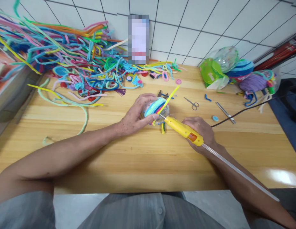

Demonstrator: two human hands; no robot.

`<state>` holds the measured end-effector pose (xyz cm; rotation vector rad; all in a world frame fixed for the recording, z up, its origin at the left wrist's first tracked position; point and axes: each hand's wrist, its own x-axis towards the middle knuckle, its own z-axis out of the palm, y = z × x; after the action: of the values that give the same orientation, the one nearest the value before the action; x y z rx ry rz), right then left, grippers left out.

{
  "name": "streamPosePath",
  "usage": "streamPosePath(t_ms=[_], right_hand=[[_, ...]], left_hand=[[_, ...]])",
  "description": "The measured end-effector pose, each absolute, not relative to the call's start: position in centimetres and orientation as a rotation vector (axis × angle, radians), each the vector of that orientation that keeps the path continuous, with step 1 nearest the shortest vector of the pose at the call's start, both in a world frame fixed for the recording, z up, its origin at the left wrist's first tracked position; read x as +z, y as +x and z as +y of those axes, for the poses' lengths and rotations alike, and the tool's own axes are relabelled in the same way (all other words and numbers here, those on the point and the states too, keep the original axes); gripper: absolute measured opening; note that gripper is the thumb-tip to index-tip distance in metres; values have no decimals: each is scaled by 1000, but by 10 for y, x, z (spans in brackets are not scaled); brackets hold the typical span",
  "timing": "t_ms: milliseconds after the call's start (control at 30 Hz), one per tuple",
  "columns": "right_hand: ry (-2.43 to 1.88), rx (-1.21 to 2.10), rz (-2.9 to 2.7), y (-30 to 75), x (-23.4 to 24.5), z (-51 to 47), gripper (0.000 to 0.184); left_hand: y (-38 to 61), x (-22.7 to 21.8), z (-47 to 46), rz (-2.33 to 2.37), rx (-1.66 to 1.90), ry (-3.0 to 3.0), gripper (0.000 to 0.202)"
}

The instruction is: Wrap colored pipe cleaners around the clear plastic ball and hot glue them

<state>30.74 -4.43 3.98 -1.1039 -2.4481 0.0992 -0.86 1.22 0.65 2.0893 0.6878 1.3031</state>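
- Grey shirt (pixel 138 211) was near desk (pixel 128 165) edge.
- Glue gun (pixel 182 127) was gripped by right hand (pixel 201 130), fingers curled.
- Ball (pixel 154 107) was clasped between left hand's (pixel 135 116) thumb and fingers.

Your glue gun (pixel 180 126) is bright yellow with an orange-brown window; its glue stick (pixel 240 172) is a cloudy, see-through white. Your ball (pixel 155 108) wears stripes of pale aqua, blue, navy and pinkish red over a clear shell, with a vivid yellow strip (pixel 171 96) across it. The table (pixel 128 165) is honey-coloured with streaked grain. Towards its far left corner, your stems (pixel 76 60) mix blue, pink, mint, yellow and orange. By its far right corner you have a lime-green pack (pixel 211 73) and a purple ball (pixel 253 82).
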Motion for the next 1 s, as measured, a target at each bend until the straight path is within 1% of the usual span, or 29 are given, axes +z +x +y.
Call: streamPosePath(t_ms=[67, 167, 300, 433, 633, 800, 933, 1000], right_hand=[[-1112, 125, -2453, 306, 43, -44, 11], [-1073, 72, -2400, 307, 42, -45, 10], [-1023, 4, -2348, 309, 38, -45, 20], [-1105, 74, -2386, 312, 37, -44, 15], [-1067, 44, -2382, 312, 36, -45, 17], [-1112, 143, -2419, 309, 35, -45, 15], [-1094, 87, -2404, 309, 37, -44, 7], [-1069, 44, -2389, 309, 39, -44, 8]], left_hand=[[-9, 7, 12, 695, 1298, 2085, 53], [-9, 7, 12, 691, 1294, 2092, 53], [-10, 7, 12, 692, 1289, 2106, 53], [-10, 7, 12, 687, 1289, 2098, 54], [-10, 7, 12, 682, 1292, 2099, 54], [-10, 9, 11, 720, 1276, 2099, 54], [-10, 8, 12, 697, 1292, 2094, 54], [-10, 7, 12, 689, 1291, 2103, 54]])
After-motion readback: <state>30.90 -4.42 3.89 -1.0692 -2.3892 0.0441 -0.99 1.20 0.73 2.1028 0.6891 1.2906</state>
